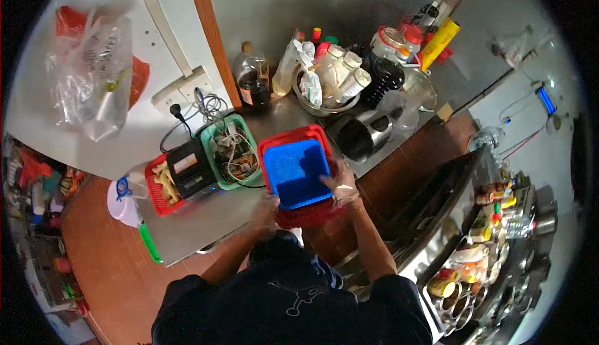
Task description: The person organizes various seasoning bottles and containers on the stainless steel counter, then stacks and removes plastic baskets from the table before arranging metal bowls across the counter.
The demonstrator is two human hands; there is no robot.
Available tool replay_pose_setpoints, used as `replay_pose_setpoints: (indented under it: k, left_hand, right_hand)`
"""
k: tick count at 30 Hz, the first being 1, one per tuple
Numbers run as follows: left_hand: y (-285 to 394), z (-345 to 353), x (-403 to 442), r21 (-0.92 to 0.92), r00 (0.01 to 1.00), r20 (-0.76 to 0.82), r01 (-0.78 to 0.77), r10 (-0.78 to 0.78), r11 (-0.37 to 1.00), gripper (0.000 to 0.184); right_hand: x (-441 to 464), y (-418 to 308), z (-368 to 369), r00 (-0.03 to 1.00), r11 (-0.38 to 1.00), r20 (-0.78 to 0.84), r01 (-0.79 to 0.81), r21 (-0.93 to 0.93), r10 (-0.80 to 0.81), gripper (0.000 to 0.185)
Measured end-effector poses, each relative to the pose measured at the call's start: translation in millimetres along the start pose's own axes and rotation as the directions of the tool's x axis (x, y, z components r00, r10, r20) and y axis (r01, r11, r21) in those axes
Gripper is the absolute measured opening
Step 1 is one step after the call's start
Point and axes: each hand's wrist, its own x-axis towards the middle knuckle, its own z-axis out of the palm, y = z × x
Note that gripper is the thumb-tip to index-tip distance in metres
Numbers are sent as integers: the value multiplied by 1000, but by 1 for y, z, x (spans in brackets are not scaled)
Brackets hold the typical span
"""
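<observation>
A blue square basket (296,165) sits inside a red basket (271,141), both held up in front of my body at the metal table's edge. My right hand (341,184) grips the right side of the stack, with its thumb over the blue rim. At the lower left of the stack, my left hand (267,208) is closed on the red basket's side, partly blurred. More red plastic (312,214) shows below the blue basket. Just left of the stack stands a green basket (233,151) of cables and small items.
A black device (190,168) and a red basket of ginger (163,186) lie on the metal table (206,220). Behind stand a dark bottle (253,83), a bowl of containers (327,105) and a black appliance (360,135). Jars and metal pots (458,301) line the right counter.
</observation>
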Motion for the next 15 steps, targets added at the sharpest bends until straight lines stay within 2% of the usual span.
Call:
replay_pose_setpoints:
  k: [2, 3, 4, 5, 6, 7, 8, 9, 10, 11, 12, 13, 15]
  left_hand:
    - [46, 40, 5, 43, 954, -301, 22, -8, 999, 48]
    - [40, 19, 8, 641, 978, -195, 68, 76, 764, 52]
    - [35, 15, 14, 636, 977, -203, 78, 69, 768, 52]
    - [30, 11, 20, 725, 962, -184, -5, 200, 689, 48]
    - [28, 9, 25, 803, 936, -144, -79, 322, 590, 45]
    - [30, 7, 33, 801, 941, -143, -72, 307, 594, 45]
    - [32, 4, 44, 954, 946, -70, -30, 318, 299, 42]
    - [32, 2, 53, 1000, 952, 9, 0, 305, -31, 40]
    - [21, -6, 57, 1000, 957, 14, -7, 289, -27, 40]
    - [6, -13, 57, 950, 926, -236, 157, 294, 268, 41]
    - [-7, -23, 58, 791, 852, -473, 300, 223, 534, 42]
    - [-13, -31, 60, 790, 857, -473, 308, 207, 530, 42]
    - [-18, -46, 58, 545, 810, -586, 412, -20, 730, 40]
  right_hand:
    - [28, 6, -4, 998, 999, 47, -40, 5, 40, 70]
    - [43, 10, -6, 994, 1000, 103, -25, -18, 27, 67]
    - [56, 16, -6, 988, 999, 155, -12, -37, 18, 64]
    - [70, 27, -6, 983, 991, 160, 103, -82, -89, 65]
    - [81, 32, -6, 984, 993, 160, 88, -81, -75, 65]
    - [91, 36, -5, 981, 996, 194, 42, -85, -25, 66]
    - [100, 39, -5, 974, 996, 225, -6, -90, 26, 67]
    - [108, 45, -1, 961, 997, 270, -73, 40, 59, 66]
    - [118, 33, -3, 962, 995, 263, -89, 37, 76, 66]
    - [128, 21, -7, 953, 998, 295, -61, -25, 66, 66]
    - [137, 13, -8, 943, 996, 329, -30, -84, 56, 66]
    - [142, 21, -2, 941, 987, 330, -18, -161, 71, 69]
    - [153, 38, 15, 926, 984, 357, -62, -169, 120, 70]
